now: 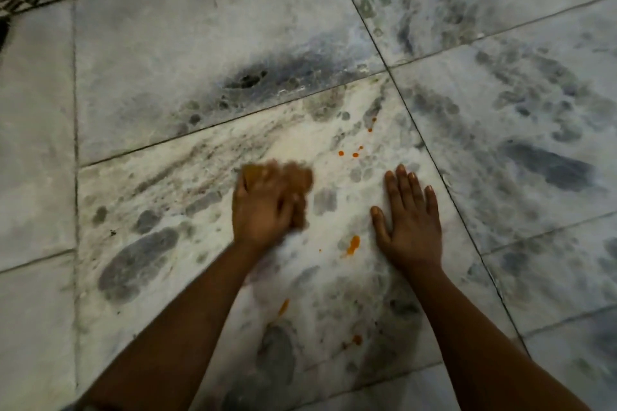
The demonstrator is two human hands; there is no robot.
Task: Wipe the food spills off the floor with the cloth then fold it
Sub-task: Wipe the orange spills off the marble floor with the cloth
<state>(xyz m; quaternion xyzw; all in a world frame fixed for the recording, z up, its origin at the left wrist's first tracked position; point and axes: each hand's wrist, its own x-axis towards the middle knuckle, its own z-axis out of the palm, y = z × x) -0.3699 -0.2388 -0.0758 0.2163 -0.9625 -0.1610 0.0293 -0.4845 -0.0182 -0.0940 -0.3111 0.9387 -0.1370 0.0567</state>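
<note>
Left grip (pixel 263 210) clutches crumpled brown cloth (pixel 293 183); right grip (pixel 409 220) lies flat, fingers straight, on veined marble floor (pixel 200 43).

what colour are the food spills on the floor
Orange: small drops and smears of food spills on the pale marble floor, seen in the head view.

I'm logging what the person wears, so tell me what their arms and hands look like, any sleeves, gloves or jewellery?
Both forearms are bare as far as the frame shows. The left hand and right hand have no gloves, and no rings or watch show. The left is blurred, so small details there can't be told.
</note>
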